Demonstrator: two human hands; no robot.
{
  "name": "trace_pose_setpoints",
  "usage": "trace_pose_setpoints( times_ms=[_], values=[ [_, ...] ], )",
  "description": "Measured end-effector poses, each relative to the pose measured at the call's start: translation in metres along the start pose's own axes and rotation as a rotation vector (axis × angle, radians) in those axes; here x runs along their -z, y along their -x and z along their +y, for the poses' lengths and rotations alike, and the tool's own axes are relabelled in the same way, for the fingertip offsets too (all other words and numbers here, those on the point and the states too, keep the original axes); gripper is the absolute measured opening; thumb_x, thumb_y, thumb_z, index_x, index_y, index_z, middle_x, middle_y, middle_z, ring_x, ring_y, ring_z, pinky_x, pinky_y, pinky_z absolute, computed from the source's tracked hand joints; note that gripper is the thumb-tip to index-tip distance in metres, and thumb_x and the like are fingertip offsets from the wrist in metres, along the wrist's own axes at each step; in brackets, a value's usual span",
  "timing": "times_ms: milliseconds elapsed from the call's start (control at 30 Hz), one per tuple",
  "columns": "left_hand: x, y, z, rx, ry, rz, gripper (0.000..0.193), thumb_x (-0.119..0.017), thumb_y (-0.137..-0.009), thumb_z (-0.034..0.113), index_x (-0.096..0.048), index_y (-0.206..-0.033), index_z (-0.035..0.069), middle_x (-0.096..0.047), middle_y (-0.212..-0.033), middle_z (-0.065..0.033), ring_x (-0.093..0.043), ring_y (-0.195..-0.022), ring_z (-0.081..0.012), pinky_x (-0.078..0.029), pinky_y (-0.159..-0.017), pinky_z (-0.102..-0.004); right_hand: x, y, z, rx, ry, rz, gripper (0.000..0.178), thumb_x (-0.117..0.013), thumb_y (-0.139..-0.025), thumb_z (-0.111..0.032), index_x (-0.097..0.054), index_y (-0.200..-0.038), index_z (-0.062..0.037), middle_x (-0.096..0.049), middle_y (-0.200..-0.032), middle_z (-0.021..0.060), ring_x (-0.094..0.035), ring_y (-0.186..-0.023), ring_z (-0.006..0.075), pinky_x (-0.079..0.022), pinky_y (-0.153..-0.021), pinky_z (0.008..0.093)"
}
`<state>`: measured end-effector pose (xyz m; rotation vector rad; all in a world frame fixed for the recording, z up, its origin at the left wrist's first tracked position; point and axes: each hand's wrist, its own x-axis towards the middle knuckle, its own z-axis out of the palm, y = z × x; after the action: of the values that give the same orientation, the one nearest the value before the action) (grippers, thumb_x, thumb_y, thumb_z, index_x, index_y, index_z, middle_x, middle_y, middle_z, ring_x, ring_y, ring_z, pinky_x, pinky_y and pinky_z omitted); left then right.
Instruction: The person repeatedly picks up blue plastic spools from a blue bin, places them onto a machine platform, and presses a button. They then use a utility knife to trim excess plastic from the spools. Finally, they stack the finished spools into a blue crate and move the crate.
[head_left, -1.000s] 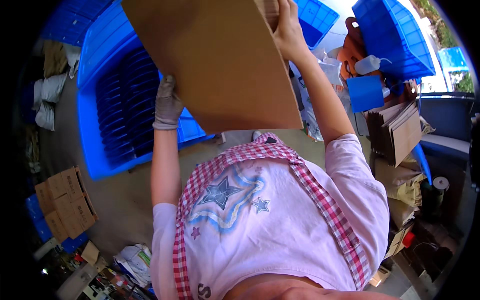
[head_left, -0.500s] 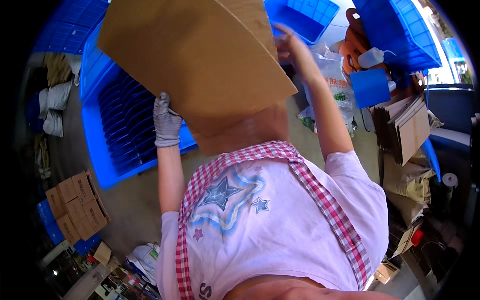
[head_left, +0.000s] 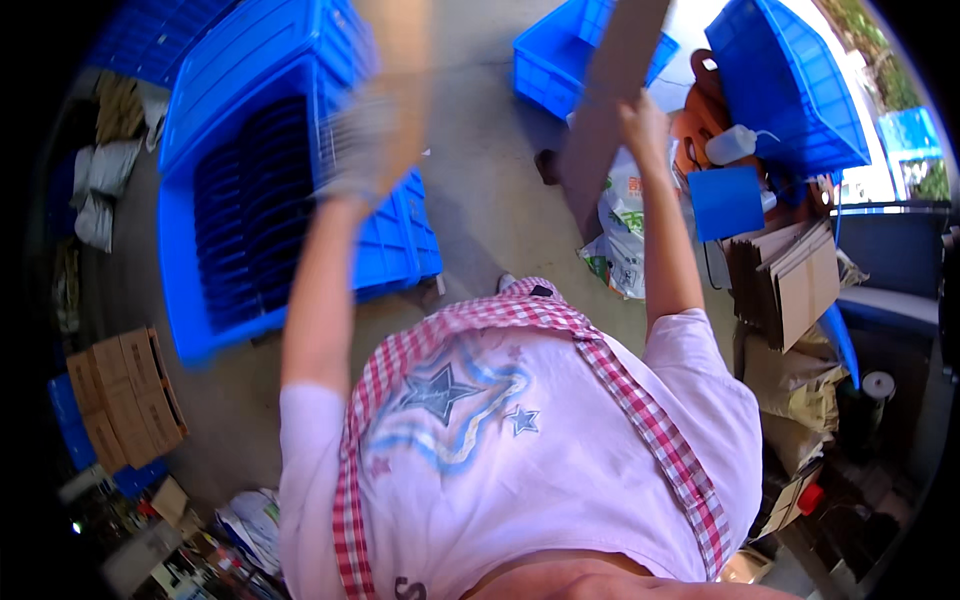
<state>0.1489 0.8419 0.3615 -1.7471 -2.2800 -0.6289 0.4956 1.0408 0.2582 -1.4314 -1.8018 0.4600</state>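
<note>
My left hand (head_left: 362, 150), in a pale glove and smeared by motion, grips a light brown cardboard sheet (head_left: 405, 85) seen nearly edge-on. My right hand (head_left: 643, 125), bare, is closed on the edge of a darker cardboard sheet (head_left: 600, 120) that slants down toward the floor. A gap lies between the two sheets. Their tops run out of the picture, so I cannot tell whether they join there. Beside my left hand stands a large blue crate (head_left: 180, 270) holding several dark curved pieces (head_left: 250, 210) in rows.
A blue bin (head_left: 545, 75) stands on the floor ahead. To the right are a plastic bag (head_left: 625, 240), a white squeeze bottle (head_left: 730, 145), a tilted blue crate (head_left: 790, 90) and stacked cardboard (head_left: 785, 290). Brown cartons (head_left: 125, 395) are piled at the left.
The broad cardboard face in front of me has turned edge-on, and two sheets now show apart, one at each hand. My left hand has risen; my right has closed on cardboard.
</note>
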Motion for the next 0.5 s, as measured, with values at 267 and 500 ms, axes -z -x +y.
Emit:
trace_pose_setpoints(
  times_ms=[267, 500],
  values=[
    [-0.09, -0.001, 0.067, -0.099, 0.378, -0.086, 0.024, -0.053, -0.089, 0.027, -0.059, -0.095, 0.005, -0.061, -0.07, -0.0204, -0.061, -0.061, -0.0363, -0.048, -0.057, -0.0462, 0.047, 0.039, 0.055, -0.263, 0.402, -0.008, 0.041, -0.053, -0.083, -0.035, -0.059, -0.116, -0.0108, -0.064, -0.102, 0.0208, -0.061, -0.096, 0.0394, -0.048, -0.081, 0.046],
    [-0.016, 0.045, 0.112, -0.465, 0.27, -0.28, 0.015, -0.049, -0.086, 0.017, -0.058, -0.092, 0.006, -0.063, -0.067, -0.0186, -0.064, -0.06, -0.0344, -0.05, -0.055, -0.0456, -0.002, 0.091, -0.067, 0.124, 0.247, -0.047, 0.022, -0.057, -0.085, -0.016, -0.061, -0.105, -0.0078, -0.063, -0.102, 0.0226, -0.06, -0.091, 0.0426, -0.048, -0.077, 0.0475]
  ],
)
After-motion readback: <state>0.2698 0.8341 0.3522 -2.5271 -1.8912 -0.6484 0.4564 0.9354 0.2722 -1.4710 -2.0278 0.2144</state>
